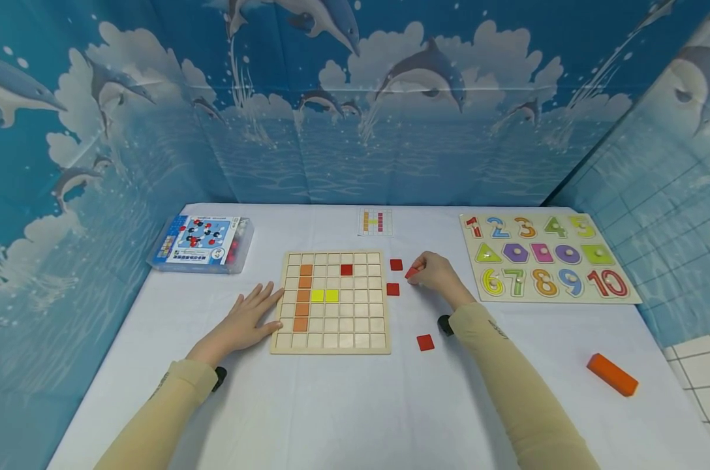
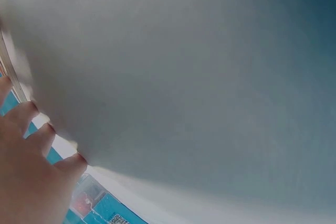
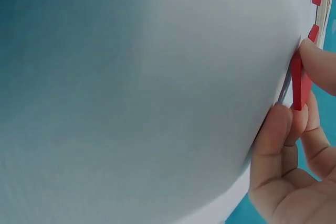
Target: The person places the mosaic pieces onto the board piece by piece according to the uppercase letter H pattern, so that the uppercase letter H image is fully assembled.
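A wooden grid board (image 1: 331, 342) lies flat on the white table. On it are a column of several orange squares (image 1: 303, 295), two yellow squares (image 1: 324, 296) side by side and one red square (image 1: 346, 269). My left hand (image 1: 242, 324) rests with fingers spread at the board's left edge, thumb and fingertips right at the rim. To the right of the board, my right hand (image 1: 438, 277) pinches a red square tile (image 3: 300, 80) between thumb and fingers, tilted on edge close over the table. Three loose red tiles (image 1: 425, 343) lie around that hand.
A small pattern card (image 1: 375, 222) lies behind the board. At the back left stands a clear plastic box (image 1: 201, 244) with a printed label. A number and shape puzzle board (image 1: 549, 258) occupies the back right, and an orange block (image 1: 612, 375) lies at the right front.
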Demonstrator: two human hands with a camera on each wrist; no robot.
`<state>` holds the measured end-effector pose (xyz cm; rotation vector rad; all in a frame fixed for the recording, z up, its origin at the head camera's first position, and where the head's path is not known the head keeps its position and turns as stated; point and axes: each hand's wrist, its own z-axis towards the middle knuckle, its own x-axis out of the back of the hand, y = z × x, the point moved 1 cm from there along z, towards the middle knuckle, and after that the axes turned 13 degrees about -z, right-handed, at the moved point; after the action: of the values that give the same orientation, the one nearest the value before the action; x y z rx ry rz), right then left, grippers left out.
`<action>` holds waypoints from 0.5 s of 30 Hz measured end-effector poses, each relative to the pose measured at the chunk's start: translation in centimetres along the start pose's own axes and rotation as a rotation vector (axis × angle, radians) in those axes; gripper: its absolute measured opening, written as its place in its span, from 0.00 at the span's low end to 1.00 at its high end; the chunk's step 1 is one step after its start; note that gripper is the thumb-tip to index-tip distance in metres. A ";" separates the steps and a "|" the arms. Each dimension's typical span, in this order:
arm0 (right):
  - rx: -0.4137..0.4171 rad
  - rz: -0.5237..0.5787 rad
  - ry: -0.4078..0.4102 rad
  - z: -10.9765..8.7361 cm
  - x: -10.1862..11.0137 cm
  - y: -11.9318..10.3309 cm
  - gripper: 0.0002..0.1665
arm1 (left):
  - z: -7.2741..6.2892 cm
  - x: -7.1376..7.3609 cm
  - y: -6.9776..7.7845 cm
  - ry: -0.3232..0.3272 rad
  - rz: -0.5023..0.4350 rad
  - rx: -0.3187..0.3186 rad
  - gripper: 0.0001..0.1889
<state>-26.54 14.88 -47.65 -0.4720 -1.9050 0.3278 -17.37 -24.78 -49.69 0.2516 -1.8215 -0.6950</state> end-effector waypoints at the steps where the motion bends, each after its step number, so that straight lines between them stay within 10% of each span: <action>1: 0.003 0.000 0.001 0.0 0.0 0.0 0.18 | 0.0 0.0 0.0 -0.001 0.001 0.001 0.38; 15: 0.035 0.120 -0.021 -0.5 0.5 0.7 0.14 | -0.1 0.1 0.2 -0.005 -0.001 0.000 0.38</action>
<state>-26.13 15.73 -47.33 -0.5627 -1.8917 0.4461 -17.29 -24.77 -49.47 0.2511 -1.8260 -0.6975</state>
